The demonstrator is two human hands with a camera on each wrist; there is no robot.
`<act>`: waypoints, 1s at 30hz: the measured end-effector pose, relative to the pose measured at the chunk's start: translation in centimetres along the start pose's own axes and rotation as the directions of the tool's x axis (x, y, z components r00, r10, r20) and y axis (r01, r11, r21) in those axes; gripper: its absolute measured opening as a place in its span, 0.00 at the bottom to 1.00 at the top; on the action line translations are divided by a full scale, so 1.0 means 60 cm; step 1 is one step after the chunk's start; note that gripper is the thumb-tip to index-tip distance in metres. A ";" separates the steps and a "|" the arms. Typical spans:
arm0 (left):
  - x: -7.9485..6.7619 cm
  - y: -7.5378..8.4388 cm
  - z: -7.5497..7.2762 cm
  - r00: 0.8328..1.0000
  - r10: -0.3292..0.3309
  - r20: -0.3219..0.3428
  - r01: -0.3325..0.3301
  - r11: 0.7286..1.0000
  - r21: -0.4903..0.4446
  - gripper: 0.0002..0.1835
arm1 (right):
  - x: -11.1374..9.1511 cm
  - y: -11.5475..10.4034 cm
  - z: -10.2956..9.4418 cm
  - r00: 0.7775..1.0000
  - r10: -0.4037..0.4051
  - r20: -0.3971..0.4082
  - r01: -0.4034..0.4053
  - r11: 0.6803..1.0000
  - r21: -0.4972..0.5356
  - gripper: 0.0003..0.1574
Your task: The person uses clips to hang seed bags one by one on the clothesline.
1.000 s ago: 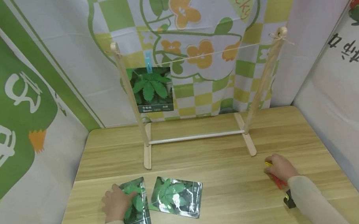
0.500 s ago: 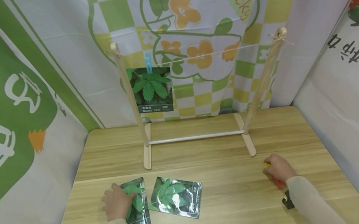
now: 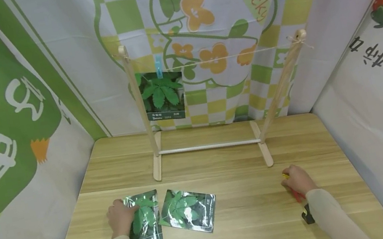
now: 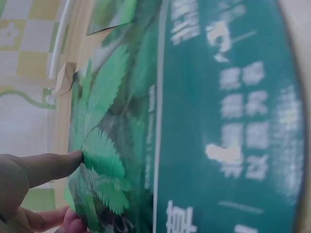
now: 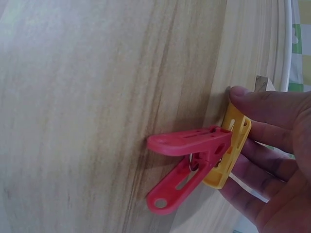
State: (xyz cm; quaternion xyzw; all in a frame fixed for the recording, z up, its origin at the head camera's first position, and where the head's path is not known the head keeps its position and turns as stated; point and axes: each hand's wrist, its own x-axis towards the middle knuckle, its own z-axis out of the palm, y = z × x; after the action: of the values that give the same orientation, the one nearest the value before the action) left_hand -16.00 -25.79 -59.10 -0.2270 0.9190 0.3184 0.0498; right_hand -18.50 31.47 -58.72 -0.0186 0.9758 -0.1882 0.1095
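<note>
My left hand [image 3: 120, 218] pinches the left edge of a glossy green packet [image 3: 147, 221] printed with leaves. In the left wrist view the thumb [image 4: 51, 167] lies on the packet's face, with other fingertips at its edge. A second leaf-printed packet [image 3: 189, 210] lies flat just right of it. At the right, my right hand [image 3: 299, 179] holds a yellow clothespin [image 5: 235, 150], thumb at its upper end and fingers along its far side. A red clothespin [image 5: 187, 167] lies against the yellow one, its handle ends pointing away from the palm.
A wooden stand [image 3: 145, 102] with a string [image 3: 226, 57] tied across its top stands at the back of the table [image 3: 234, 188]. From the string's left part hangs a third packet [image 3: 163, 96], held by a blue clothespin [image 3: 158, 66]. Printed curtains [image 3: 202, 6] surround the table.
The packet under my left hand has shifted slightly and turned a little, its left edge now between thumb and fingers. My right hand has stayed nearly in place.
</note>
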 end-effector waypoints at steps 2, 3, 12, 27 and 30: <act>0.002 -0.002 -0.003 1.000 -0.005 0.004 0.006 0.999 -0.033 0.30 | -0.001 -0.001 0.000 1.000 -0.007 -0.003 0.007 1.000 -0.001 0.27; 0.003 -0.002 -0.005 1.000 -0.011 0.007 0.011 0.999 -0.046 0.28 | -0.001 -0.001 0.000 1.000 -0.011 -0.006 0.011 1.000 -0.002 0.27; 0.006 0.001 -0.016 0.989 -0.128 0.078 0.141 0.969 -0.201 0.24 | 0.000 0.009 0.004 0.998 -0.051 -0.035 0.051 0.999 -0.004 0.26; 0.015 -0.014 -0.023 0.973 -0.157 0.171 0.220 0.856 -0.467 0.24 | 0.000 0.013 -0.004 0.999 -0.007 -0.046 0.015 0.984 0.177 0.29; 0.017 -0.018 -0.029 0.972 -0.164 0.168 0.226 0.849 -0.478 0.26 | 0.001 0.010 -0.007 0.999 0.001 -0.040 0.008 0.978 0.207 0.29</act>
State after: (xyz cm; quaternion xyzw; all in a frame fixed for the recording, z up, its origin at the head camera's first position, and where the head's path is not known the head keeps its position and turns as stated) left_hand -16.35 -28.01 -58.56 -0.3044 0.7746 0.5489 0.0779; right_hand -18.68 32.16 -58.58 -0.0050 0.9528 -0.2895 0.0910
